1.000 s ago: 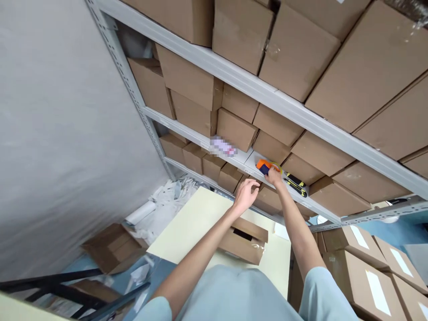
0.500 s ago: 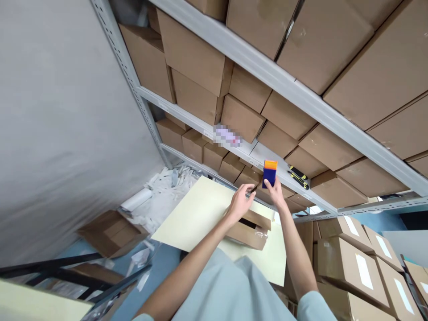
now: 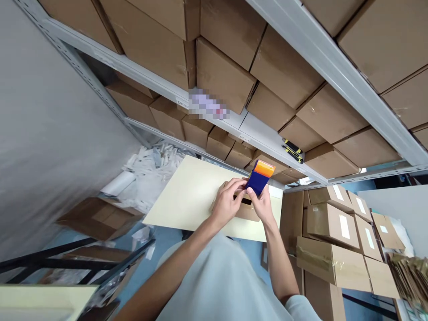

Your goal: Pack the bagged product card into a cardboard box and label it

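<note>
My right hand (image 3: 264,206) is closed round a blue and orange tape dispenser (image 3: 260,178), held just above a small brown cardboard box (image 3: 248,210). My left hand (image 3: 227,199) has its fingers curled at the dispenser's lower left side, pinching at it. The box stands on a pale yellow table top (image 3: 192,196), mostly hidden behind both hands.
A grey metal rack (image 3: 257,133) packed with cardboard boxes rises behind the table; two yellow and black utility knives (image 3: 293,150) lie on its shelf edge. More boxes (image 3: 334,232) are stacked at the right. Paper scraps (image 3: 147,171) and an open box (image 3: 96,218) lie on the floor at left.
My right hand took the dispenser off the rack shelf and brought it down over the box. My left hand came in and closed on it. The view tilted down.
</note>
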Tool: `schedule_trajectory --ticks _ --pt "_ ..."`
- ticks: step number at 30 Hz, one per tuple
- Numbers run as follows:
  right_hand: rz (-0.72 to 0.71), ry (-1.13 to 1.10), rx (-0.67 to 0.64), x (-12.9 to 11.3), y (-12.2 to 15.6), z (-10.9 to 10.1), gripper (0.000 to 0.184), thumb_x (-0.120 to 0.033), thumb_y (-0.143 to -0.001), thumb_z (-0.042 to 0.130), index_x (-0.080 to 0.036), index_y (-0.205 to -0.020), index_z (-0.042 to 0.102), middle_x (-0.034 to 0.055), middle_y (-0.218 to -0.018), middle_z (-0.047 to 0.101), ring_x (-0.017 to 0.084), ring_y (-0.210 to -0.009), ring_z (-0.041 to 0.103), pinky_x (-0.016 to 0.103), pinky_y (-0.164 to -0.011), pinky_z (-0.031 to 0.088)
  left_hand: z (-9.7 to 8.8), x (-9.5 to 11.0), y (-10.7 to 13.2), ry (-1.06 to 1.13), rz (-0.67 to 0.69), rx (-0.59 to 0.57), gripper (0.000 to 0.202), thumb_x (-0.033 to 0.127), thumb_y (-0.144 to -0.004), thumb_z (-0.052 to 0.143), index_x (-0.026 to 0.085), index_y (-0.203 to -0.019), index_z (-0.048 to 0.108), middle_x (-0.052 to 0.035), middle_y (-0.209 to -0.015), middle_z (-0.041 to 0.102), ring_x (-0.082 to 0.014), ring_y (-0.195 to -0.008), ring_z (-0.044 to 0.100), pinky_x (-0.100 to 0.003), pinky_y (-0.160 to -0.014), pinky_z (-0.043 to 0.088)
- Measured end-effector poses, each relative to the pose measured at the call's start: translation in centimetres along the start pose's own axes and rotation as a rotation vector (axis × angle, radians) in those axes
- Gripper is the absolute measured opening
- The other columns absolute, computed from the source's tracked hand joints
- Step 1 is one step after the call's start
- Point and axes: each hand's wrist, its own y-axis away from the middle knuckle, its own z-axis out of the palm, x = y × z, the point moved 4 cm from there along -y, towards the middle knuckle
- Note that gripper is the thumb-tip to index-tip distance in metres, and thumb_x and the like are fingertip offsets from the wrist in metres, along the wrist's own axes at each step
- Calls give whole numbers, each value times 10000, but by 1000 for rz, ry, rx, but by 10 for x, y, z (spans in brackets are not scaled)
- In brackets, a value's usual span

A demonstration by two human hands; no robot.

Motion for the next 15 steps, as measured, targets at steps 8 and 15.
schedule_trajectory --ticks 8,15 --pt "-53 131 -105 -3 28 4 421 -559 -1044 682 -255 -1335 673 108 -1277 787 297 -1159 763 475 -1072 611 -59 37 3 -91 135 13 257 360 -1042 665 277 -1275 735 -74 -1232 754 -237 -1123 731 -376 -971 646" --pt "-217 411 -282 -30 38 -14 318 -372 -1064 660 -266 -1363 632 132 -1288 741 304 -1177 717 490 -1046 604 -92 86 -11 -130 260 -36 301 404 -1057 652 294 -1322 743 -72 -1256 745 -259 -1211 692 -439 -1054 621"
